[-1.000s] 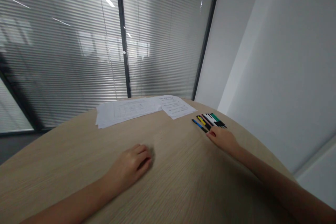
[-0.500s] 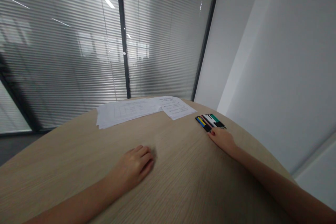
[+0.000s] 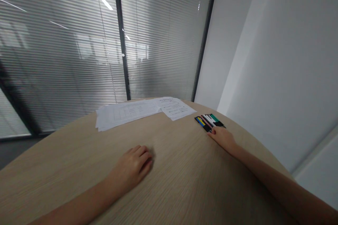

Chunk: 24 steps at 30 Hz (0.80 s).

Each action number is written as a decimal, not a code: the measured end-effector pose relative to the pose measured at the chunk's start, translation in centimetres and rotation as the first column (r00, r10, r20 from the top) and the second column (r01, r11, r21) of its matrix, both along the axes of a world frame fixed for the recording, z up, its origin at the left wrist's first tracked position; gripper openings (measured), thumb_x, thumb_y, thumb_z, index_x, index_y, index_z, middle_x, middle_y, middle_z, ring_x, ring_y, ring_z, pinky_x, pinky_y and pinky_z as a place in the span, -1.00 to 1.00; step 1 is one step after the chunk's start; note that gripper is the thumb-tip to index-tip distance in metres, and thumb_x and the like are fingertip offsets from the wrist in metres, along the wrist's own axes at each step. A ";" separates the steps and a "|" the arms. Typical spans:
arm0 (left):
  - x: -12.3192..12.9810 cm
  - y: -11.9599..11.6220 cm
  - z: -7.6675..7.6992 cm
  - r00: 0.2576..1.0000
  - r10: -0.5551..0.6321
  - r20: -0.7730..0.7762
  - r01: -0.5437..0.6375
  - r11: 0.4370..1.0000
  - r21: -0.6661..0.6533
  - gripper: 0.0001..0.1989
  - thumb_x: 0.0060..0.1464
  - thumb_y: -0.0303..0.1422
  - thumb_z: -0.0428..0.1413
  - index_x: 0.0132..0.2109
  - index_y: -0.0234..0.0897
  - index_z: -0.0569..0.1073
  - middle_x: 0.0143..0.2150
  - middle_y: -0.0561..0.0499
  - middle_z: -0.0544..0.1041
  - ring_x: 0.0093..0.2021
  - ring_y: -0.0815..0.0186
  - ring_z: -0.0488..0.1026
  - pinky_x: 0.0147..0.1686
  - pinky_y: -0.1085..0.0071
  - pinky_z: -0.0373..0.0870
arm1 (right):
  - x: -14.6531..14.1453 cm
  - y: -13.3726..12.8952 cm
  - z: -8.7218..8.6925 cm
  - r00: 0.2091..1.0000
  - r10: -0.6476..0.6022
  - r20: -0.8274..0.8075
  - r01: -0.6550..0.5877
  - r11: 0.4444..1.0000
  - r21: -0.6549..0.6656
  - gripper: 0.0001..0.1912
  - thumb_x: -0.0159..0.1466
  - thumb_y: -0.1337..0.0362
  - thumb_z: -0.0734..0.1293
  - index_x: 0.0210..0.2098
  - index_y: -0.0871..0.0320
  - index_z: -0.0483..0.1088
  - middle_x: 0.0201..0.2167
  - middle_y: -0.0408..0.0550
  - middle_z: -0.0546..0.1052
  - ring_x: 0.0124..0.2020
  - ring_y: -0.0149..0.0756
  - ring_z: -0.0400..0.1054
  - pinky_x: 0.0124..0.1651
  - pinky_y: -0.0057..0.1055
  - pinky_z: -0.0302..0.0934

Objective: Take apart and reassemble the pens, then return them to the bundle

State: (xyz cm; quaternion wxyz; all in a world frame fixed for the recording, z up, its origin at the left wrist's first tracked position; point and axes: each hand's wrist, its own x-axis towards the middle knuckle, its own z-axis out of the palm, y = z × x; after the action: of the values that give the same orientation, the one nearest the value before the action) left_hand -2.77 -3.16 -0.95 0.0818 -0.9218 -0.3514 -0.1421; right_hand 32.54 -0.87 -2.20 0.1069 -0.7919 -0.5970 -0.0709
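Observation:
My left hand (image 3: 134, 165) rests on the table with its fingers loosely curled and nothing visible in them. Farther off to the right, my right hand (image 3: 221, 136) is at the near end of a row of pens (image 3: 210, 121). Its fingers are closed and touch the row's near edge; whether a pen is between them is hidden. The pens lie side by side, mostly black, with yellow, blue, pink, white and green parts.
Overlapping printed sheets of paper (image 3: 126, 113) lie along the far side of the rounded wooden table (image 3: 169, 168). Behind it stands a glass partition with blinds (image 3: 163, 42), and a white wall (image 3: 285, 59) runs along the right.
The view has shifted very slightly. My left hand has barely moved, with its thumb a little farther from the fingers. My right hand stays by the pens.

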 end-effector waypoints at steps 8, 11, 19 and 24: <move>-0.1 0.7 -0.3 0.996 0.061 0.060 -0.058 0.997 -0.044 -0.72 0.08 -0.31 -0.13 -0.16 -0.34 0.37 -0.09 -0.12 0.40 -0.08 0.21 0.31 -0.08 0.21 0.23 | -1.2 -0.5 -0.1 0.994 0.106 0.005 -0.106 0.990 0.091 -0.75 0.18 0.16 0.13 -0.46 0.17 0.30 -0.45 -0.03 0.43 -0.40 -0.27 0.32 -0.43 -0.44 0.08; -0.2 1.1 -0.7 0.994 0.099 0.050 -0.097 0.994 -0.040 -0.62 0.08 -0.25 -0.12 -0.03 -0.39 0.30 0.03 -0.17 0.32 0.01 0.18 0.25 -0.01 0.18 0.17 | -2.6 -0.8 -0.3 0.970 0.240 0.019 -0.241 0.962 0.126 -0.81 0.19 0.26 0.11 -0.39 0.18 0.31 -0.33 0.01 0.42 -0.26 -0.26 0.29 -0.23 -0.38 0.12; -0.1 1.6 -1.0 0.982 0.191 0.014 -0.189 0.977 -0.097 -0.41 0.08 -0.09 -0.20 0.13 -0.45 0.11 0.17 -0.21 0.09 0.15 0.14 0.05 0.08 0.14 0.01 | -4.8 -1.0 -1.4 0.825 0.565 -0.003 -0.562 0.822 0.091 -0.57 0.16 0.21 0.16 0.00 0.27 0.21 0.03 0.10 0.27 0.06 -0.26 0.10 0.09 -0.32 -0.05; 0.6 2.0 -0.8 0.969 0.246 -0.021 -0.246 0.956 -0.158 -0.36 0.08 -0.05 -0.25 0.13 -0.48 0.11 0.19 -0.22 0.04 0.17 0.13 0.00 0.09 0.14 -0.01 | -5.0 -0.2 -1.7 0.805 0.592 -0.032 -0.589 0.805 0.070 -0.50 0.18 0.18 0.13 0.05 0.34 0.17 0.08 0.17 0.20 0.10 -0.22 0.05 0.12 -0.27 -0.09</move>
State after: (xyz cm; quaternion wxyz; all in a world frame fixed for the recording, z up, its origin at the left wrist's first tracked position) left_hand -2.17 -1.15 -1.79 0.0251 -0.8746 -0.4735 -0.1017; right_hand 27.53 -1.11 -3.89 0.1619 -0.5652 -0.8083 -0.0302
